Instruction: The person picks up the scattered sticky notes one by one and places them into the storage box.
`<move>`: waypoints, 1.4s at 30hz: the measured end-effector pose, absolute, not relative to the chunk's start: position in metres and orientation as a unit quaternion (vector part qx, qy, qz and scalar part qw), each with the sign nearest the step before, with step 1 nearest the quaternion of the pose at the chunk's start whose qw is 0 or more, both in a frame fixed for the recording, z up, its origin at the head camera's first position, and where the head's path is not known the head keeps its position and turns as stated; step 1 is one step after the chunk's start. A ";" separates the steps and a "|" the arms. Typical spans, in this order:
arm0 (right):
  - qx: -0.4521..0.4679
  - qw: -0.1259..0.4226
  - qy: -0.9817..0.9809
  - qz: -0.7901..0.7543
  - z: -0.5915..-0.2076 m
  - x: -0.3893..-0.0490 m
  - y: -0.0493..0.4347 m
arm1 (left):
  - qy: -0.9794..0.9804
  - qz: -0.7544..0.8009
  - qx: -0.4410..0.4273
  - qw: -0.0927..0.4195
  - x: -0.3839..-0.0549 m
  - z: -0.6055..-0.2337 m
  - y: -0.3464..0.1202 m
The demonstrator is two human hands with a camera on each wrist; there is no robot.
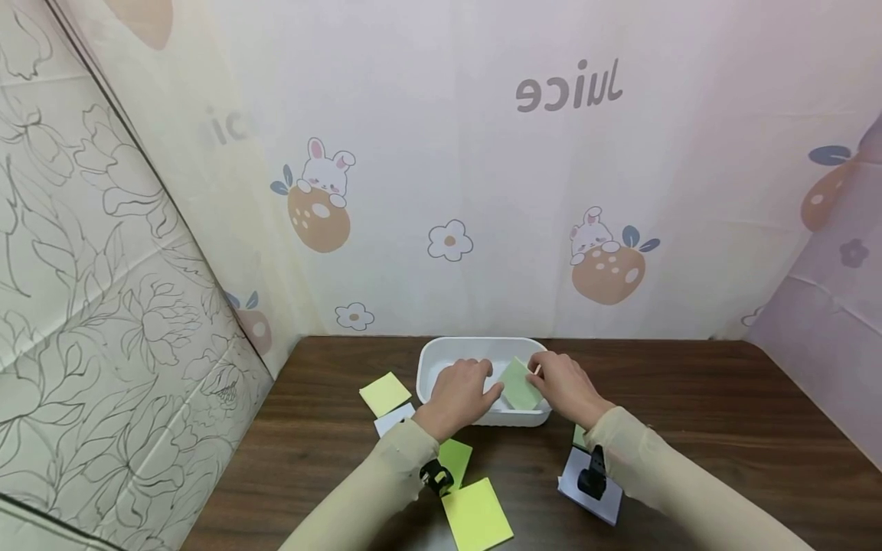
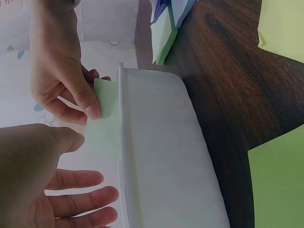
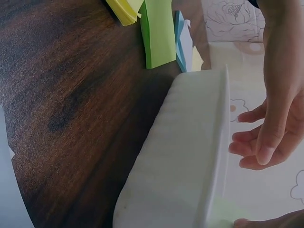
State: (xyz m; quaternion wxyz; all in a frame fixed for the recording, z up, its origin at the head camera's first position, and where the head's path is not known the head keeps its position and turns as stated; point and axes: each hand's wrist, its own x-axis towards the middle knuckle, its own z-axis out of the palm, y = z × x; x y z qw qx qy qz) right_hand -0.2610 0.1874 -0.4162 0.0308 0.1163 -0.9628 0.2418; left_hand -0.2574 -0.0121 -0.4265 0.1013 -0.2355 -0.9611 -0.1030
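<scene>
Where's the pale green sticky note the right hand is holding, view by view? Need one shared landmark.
Head: pale green sticky note, below and right of centre, in front of the white tub's interior.
Left wrist: pale green sticky note, left of centre, by the rim.
Right wrist: pale green sticky note, bottom edge, faint, cut off.
Shared landmark: the white tub.

Two hands [image 1: 458,392], one tray [image 1: 513,419] and at least seven paper squares [image 1: 478,516] show.
</scene>
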 end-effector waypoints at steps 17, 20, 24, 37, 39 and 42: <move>0.120 0.008 -0.972 0.200 -0.429 -0.274 0.184 | -0.960 -0.090 -0.240 0.115 -0.259 -0.431 -0.013; 0.123 0.009 -0.976 0.179 -0.431 -0.275 0.183 | -0.960 -0.089 -0.240 0.117 -0.259 -0.432 -0.013; 0.124 0.002 -0.981 0.149 -0.435 -0.276 0.182 | -0.959 -0.090 -0.241 0.116 -0.258 -0.432 -0.013; 0.169 0.049 -0.979 0.105 -0.445 -0.273 0.180 | -0.959 -0.087 -0.245 0.110 -0.256 -0.430 -0.011; 0.168 0.053 -0.980 0.097 -0.447 -0.272 0.179 | -0.960 -0.086 -0.245 0.107 -0.256 -0.430 -0.012; 0.163 0.057 -0.981 0.087 -0.447 -0.271 0.178 | -0.960 -0.084 -0.246 0.108 -0.256 -0.431 -0.012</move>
